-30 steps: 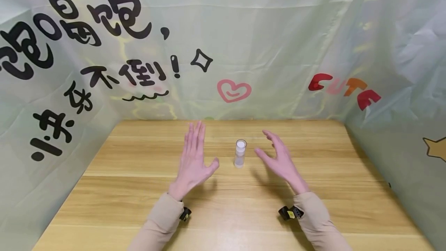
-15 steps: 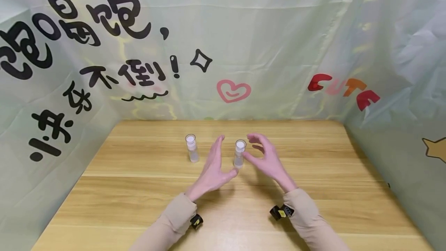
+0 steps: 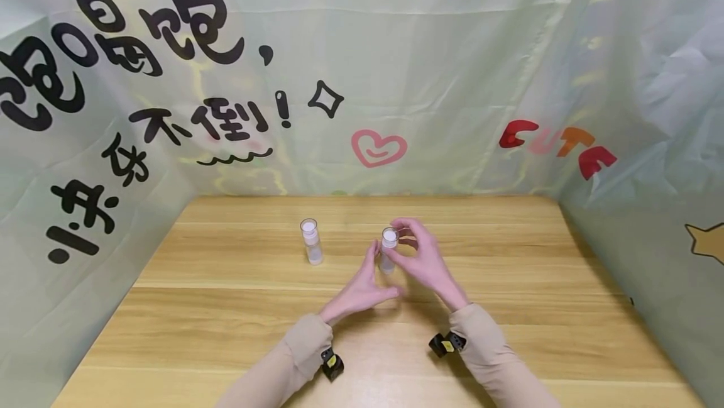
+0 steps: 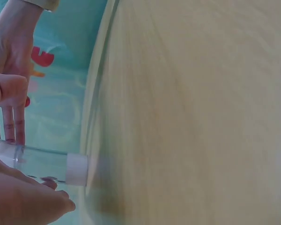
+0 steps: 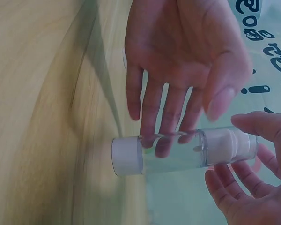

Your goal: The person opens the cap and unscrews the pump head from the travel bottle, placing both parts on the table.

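A small clear bottle (image 3: 388,264) with a white base and a white top under a transparent cap stands upright on the wooden table. My right hand (image 3: 425,262) has its thumb in front of this bottle and its curved fingers round the capped upper part; the right wrist view shows thumb and fingers (image 5: 257,180) at either side of the cap. Lower down and to the left is my left hand (image 3: 363,288), thumb and fingers spread apart beside the bottle's lower body. Farther left, a second matching bottle (image 3: 313,248) stands upright, with no hand on it.
The wooden table (image 3: 215,332) ends at a pale printed cloth (image 3: 452,81) hanging behind and along both sides. Each wrist carries a small black camera, the left one (image 3: 332,365) and the right one (image 3: 444,345).
My left hand has moved rightward and toward me, uncovering the left bottle, and now sits low beside the right one. My right hand has moved left and closed round that bottle's cap.
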### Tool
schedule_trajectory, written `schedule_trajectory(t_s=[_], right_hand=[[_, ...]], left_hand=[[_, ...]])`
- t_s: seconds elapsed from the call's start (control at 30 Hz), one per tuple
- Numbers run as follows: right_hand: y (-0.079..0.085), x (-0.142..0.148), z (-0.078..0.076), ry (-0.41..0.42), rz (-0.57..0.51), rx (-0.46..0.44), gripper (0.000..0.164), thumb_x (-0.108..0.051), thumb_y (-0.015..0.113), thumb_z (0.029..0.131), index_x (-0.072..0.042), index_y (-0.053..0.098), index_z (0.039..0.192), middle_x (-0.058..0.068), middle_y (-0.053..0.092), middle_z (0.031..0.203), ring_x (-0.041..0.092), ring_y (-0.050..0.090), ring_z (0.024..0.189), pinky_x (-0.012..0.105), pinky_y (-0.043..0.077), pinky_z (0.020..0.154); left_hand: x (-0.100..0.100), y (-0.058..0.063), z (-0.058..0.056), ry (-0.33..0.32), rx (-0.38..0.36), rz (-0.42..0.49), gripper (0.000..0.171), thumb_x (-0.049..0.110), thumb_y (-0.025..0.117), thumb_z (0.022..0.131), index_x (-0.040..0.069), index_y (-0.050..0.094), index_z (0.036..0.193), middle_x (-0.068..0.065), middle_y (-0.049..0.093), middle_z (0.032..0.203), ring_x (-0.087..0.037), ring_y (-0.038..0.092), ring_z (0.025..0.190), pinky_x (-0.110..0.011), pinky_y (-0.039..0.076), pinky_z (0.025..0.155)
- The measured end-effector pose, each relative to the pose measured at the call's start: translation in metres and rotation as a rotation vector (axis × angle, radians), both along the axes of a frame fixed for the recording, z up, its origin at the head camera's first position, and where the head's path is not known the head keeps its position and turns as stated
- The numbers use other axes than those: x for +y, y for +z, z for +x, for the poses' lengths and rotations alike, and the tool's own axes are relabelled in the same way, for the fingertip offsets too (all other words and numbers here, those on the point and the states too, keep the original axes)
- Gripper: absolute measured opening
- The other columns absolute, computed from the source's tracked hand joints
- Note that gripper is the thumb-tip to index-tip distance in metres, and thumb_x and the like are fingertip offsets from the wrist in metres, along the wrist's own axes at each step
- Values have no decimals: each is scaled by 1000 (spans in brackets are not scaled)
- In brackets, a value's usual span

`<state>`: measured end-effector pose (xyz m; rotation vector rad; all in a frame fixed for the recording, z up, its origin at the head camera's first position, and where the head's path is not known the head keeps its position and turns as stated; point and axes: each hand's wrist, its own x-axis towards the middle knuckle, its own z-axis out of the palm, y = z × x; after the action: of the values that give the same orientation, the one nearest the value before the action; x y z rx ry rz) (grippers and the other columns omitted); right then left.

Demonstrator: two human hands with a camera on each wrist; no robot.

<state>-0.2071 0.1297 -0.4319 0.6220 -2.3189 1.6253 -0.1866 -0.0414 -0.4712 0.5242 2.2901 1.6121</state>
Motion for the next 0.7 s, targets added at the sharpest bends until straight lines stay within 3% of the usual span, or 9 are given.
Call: schedule_trajectory(t_s=[0.3,0.47,0.7], right_hand=[[-1,-4,1,-1,10,16,45,5,77,82,4,59,124,20,65,115,35,64,108,48,59,94],[-1,-6,4,20,16,19,41,6,77,82,2,62,121,18,66,112,33,65,105,44,60,92],[-2,-7,8,59,40,18,40,6,77,82,2,63,119,17,65,112,32,65,105,40,61,92]], left_hand=[[6,-8,-7,28,-105,150,110,18,82,81,6,6,160,-22,19,166,-39,20,154,-62,15,125],[8,-11,-9,64,-130,183,101,14,82,80,4,15,156,-22,26,162,-39,27,150,-59,19,126],[10,-12,-12,62,-135,205,80,9,75,85,2,26,148,-24,32,158,-42,30,149,-58,22,125]])
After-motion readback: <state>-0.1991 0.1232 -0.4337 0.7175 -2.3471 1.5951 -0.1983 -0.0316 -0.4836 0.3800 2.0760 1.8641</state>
